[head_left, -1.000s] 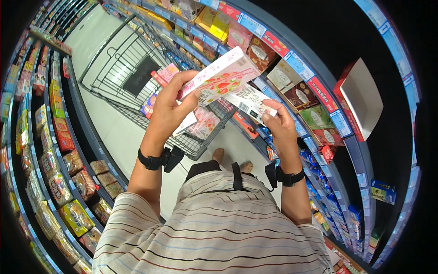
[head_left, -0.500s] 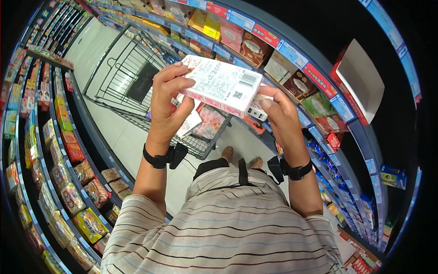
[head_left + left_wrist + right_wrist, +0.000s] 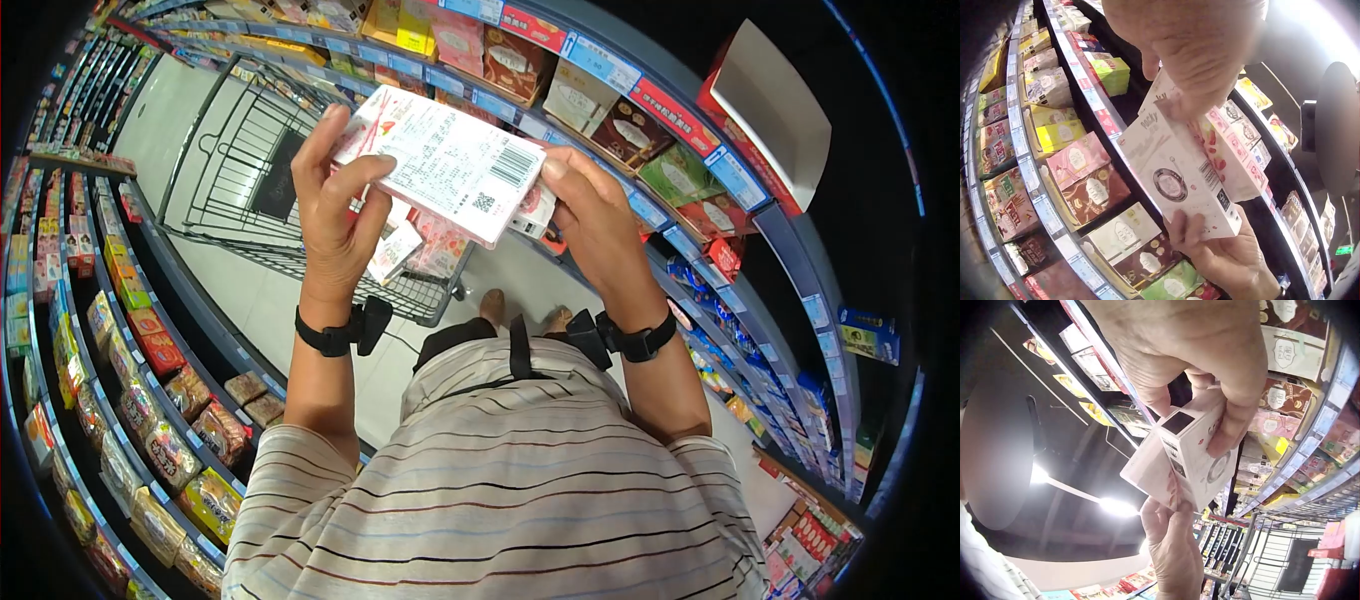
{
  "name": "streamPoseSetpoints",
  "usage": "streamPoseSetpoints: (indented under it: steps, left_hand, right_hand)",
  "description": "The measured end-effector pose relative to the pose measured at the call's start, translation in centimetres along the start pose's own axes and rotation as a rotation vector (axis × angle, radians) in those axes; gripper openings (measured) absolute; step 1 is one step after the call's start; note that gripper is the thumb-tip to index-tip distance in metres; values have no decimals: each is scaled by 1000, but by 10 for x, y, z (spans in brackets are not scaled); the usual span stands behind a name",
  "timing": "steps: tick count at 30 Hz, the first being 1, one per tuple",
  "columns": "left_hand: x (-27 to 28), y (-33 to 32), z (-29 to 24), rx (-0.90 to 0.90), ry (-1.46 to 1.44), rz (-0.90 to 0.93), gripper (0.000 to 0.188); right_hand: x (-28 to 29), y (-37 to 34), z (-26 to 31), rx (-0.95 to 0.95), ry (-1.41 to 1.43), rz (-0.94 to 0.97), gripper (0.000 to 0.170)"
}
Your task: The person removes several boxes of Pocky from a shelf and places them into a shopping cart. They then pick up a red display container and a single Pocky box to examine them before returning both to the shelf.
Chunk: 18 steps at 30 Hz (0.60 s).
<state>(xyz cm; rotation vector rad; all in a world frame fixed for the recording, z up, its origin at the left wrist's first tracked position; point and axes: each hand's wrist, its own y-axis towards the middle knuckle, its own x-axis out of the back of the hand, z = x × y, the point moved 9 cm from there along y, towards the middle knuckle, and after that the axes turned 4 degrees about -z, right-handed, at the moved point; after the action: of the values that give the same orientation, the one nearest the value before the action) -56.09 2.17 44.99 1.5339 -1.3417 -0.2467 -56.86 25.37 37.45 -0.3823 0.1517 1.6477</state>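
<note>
In the head view, the left hand (image 3: 338, 215) grips the left end of a white and pink box (image 3: 450, 165), whose printed back with a barcode faces up. The right hand (image 3: 598, 225) holds a second, white box (image 3: 533, 212) at its end, under the right end of the first. The left wrist view shows the white box (image 3: 1175, 169) with a round picture on its front, the right hand's fingers (image 3: 1186, 230) at its lower end. In the right wrist view the two boxes lie against each other, the right hand (image 3: 1191, 356) around the white box (image 3: 1200, 456).
A wire shopping cart (image 3: 225, 215) with several packages, including a pink pack (image 3: 437, 245), stands beyond the hands. Shelves of boxed snacks (image 3: 630, 130) curve along the right, and bagged goods (image 3: 160, 450) fill shelves on the left. An empty-looking white carton (image 3: 775, 110) sits on the upper right shelf.
The strawberry-printed box has been turned so its barcode side shows, covering most of the white box. Since half a second ago both hands and boxes have shifted slightly left in the head view.
</note>
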Motion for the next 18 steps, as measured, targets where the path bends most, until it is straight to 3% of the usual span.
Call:
streamPoseSetpoints:
  steps: [18]
  left_hand:
    - [0,-6,3,-43,-10,-42,49]
  right_hand:
    - [-1,-3,8,143,-54,2,27]
